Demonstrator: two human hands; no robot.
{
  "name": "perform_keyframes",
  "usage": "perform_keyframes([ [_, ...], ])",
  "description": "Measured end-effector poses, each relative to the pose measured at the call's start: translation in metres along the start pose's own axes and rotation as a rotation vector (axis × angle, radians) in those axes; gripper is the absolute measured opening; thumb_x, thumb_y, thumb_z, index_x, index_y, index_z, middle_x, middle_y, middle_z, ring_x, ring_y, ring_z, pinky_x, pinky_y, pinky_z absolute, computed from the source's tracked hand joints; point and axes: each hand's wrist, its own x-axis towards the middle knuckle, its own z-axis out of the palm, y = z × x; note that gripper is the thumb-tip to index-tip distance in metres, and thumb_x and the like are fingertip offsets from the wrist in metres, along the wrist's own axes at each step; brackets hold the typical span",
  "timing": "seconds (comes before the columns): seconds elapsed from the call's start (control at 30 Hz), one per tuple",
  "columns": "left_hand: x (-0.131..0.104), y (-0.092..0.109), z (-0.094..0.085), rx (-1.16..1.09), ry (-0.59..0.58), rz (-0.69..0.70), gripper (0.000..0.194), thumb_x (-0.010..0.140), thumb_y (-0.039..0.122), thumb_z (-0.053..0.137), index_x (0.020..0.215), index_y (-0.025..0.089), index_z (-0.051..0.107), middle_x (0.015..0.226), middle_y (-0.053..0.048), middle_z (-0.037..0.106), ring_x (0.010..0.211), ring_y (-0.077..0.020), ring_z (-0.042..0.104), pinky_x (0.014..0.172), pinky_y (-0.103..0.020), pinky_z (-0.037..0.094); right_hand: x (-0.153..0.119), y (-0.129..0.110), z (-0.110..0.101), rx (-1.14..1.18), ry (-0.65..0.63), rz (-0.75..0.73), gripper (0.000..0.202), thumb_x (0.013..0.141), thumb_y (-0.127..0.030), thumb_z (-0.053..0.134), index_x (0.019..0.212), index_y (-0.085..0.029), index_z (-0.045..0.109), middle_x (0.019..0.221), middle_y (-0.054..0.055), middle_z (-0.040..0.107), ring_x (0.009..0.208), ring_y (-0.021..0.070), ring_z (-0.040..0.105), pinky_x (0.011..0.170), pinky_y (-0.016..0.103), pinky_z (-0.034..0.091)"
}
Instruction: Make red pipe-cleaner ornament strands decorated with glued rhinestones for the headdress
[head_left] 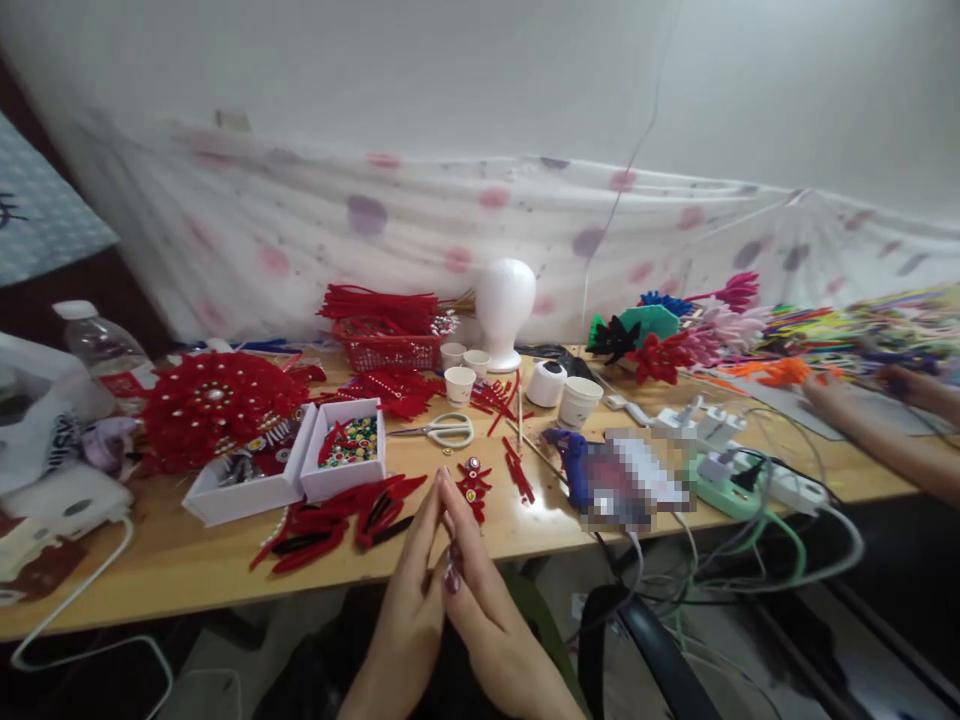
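Observation:
At the table's front edge, my left hand (409, 610) and my right hand (491, 610) meet with their fingers stretched out and the fingertips touching. I see nothing held in either one; the space between the palms is partly hidden. Just beyond the fingertips lies a small red fuzzy ornament (472, 485) with round button-like pieces on it. To the left are red and black fuzzy pieces (337, 525). Scissors with pale handles (448, 430) lie farther back, and short red fuzzy strips (517, 470) are to the right.
White boxes (306, 468) hold beads and small parts, beside a large red beaded flower (221, 400). Behind are a red basket (390, 350), paper cups (460, 385) and a white foam head (506, 310). Power strips (731, 490) with cables lie right, near another person's hand (825, 395).

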Motion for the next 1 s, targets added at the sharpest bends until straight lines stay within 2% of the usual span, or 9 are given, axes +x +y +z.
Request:
perform_keyframes([
  [0.07,-0.010,-0.008,0.016,0.200,0.030,0.129,0.053,0.096,0.031,0.035,0.147,0.017,0.044,0.150,-0.014,0.047,0.134,-0.0205,0.050,0.104,-0.034,0.047,0.001,0.005,0.003,0.071,0.026,0.002,0.061,0.103,-0.054,0.037,0.157,-0.034,0.014,0.162,-0.004,0.010,0.149,0.0169,0.001,0.123,0.041,0.006],
  [0.23,-0.029,-0.008,0.036,0.405,-0.043,0.272,0.046,0.090,0.020,0.052,0.134,0.029,0.059,0.142,-0.008,0.058,0.136,-0.0258,0.048,0.111,-0.046,0.040,0.006,0.016,-0.016,0.169,0.261,-0.056,0.062,0.099,-0.059,0.041,0.154,-0.034,0.027,0.158,0.001,0.027,0.148,0.0227,0.014,0.120,0.050,0.022],
  [0.37,-0.039,-0.003,0.037,0.557,-0.101,0.524,0.060,0.086,0.004,0.048,0.138,0.033,0.053,0.152,-0.009,0.046,0.143,-0.0297,0.037,0.110,-0.053,0.037,0.012,0.025,-0.032,0.210,0.308,-0.044,0.050,0.102,-0.052,0.038,0.148,-0.034,0.040,0.152,0.004,0.039,0.144,0.0223,0.029,0.117,0.049,0.031],
  [0.43,-0.038,-0.001,0.031,0.539,-0.132,0.587,0.057,0.086,0.002,0.048,0.133,0.032,0.057,0.147,-0.010,0.052,0.140,-0.0287,0.042,0.110,-0.050,0.037,0.016,0.027,-0.038,0.215,0.345,-0.049,0.046,0.102,-0.053,0.038,0.142,-0.032,0.047,0.150,0.006,0.043,0.140,0.0241,0.038,0.110,0.048,0.042],
  [0.5,-0.032,0.002,0.021,0.491,-0.150,0.542,0.044,0.088,0.004,0.047,0.120,0.031,0.062,0.135,-0.008,0.063,0.131,-0.0257,0.051,0.109,-0.047,0.038,0.020,0.028,-0.043,0.190,0.411,-0.050,0.042,0.101,-0.051,0.042,0.135,-0.029,0.053,0.141,0.009,0.052,0.131,0.0249,0.050,0.103,0.045,0.049],
  [0.6,-0.019,0.005,0.000,0.392,-0.052,0.301,0.025,0.096,0.013,0.038,0.093,0.026,0.060,0.122,-0.007,0.066,0.118,-0.0215,0.057,0.101,-0.039,0.044,0.023,0.029,-0.051,0.093,0.518,-0.033,0.033,0.100,-0.045,0.050,0.122,-0.022,0.059,0.107,0.009,0.069,0.104,0.0222,0.065,0.093,0.037,0.052],
  [0.73,-0.006,0.002,-0.026,0.386,-0.018,0.218,0.017,0.098,0.023,0.039,0.094,0.025,0.055,0.119,-0.007,0.061,0.114,-0.0212,0.057,0.096,-0.033,0.045,0.022,0.030,-0.062,-0.051,0.520,0.017,0.028,0.098,-0.041,0.053,0.112,-0.017,0.061,0.070,0.000,0.063,0.068,0.0166,0.063,0.068,0.027,0.051],
  [0.87,-0.001,-0.009,-0.035,0.311,-0.047,0.145,0.021,0.099,0.024,0.034,0.087,0.025,0.051,0.111,-0.004,0.061,0.108,-0.0199,0.057,0.091,-0.030,0.044,0.025,0.036,-0.068,-0.206,0.459,0.058,0.025,0.098,-0.037,0.051,0.108,-0.017,0.062,0.077,0.002,0.065,0.072,0.0171,0.064,0.064,0.026,0.049],
  [1.0,0.006,-0.019,-0.029,0.223,-0.119,0.134,0.025,0.098,0.022,0.034,0.076,0.024,0.044,0.096,-0.002,0.059,0.090,-0.0185,0.058,0.078,-0.027,0.044,0.036,0.045,-0.068,-0.409,0.397,0.028,0.024,0.098,-0.029,0.047,0.110,-0.020,0.065,0.100,0.008,0.066,0.092,0.0215,0.063,0.079,0.032,0.050],
])
